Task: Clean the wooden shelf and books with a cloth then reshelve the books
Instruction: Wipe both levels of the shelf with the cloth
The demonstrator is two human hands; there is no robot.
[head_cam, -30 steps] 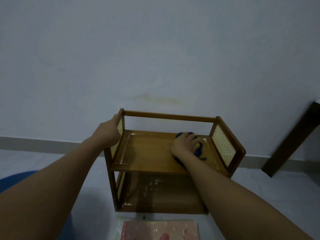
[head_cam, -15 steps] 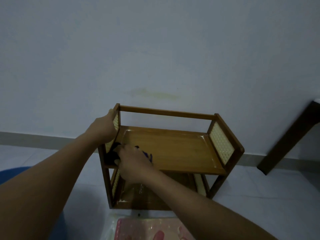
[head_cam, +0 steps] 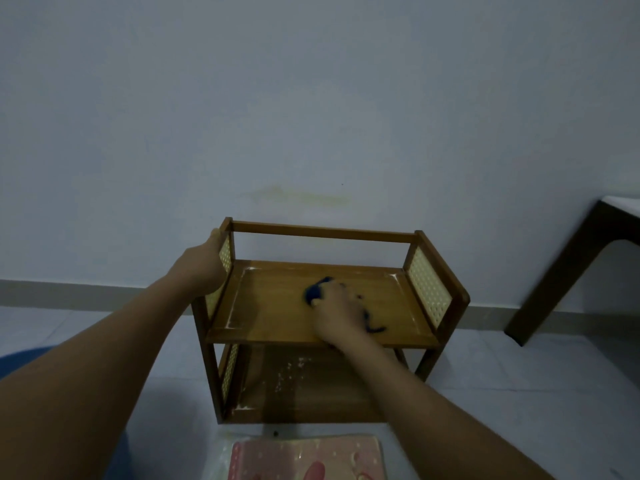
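A small two-tier wooden shelf [head_cam: 277, 306] with pale woven side panels stands on the floor against the wall. My left hand [head_cam: 204, 268] grips its upper left corner post. On the middle of the top board, my right hand [head_cam: 341, 315] presses down on a dark blue cloth [head_cam: 317, 291], which pokes out on both sides of the hand. White dust lines the edges of the top board and speckles the lower board [head_cam: 301, 375]. A pink book [head_cam: 308, 460] in a clear wrapper lies on the floor just in front of the shelf.
A dark wooden table leg [head_cam: 561, 271] slants down at the right, close to the wall. Something blue [head_cam: 20, 358] lies on the floor at the far left, partly behind my left arm. Pale floor tiles surround the shelf.
My right hand slid the cloth from the board's right side to its left end, then back to the middle. My left hand has stayed on the corner post.
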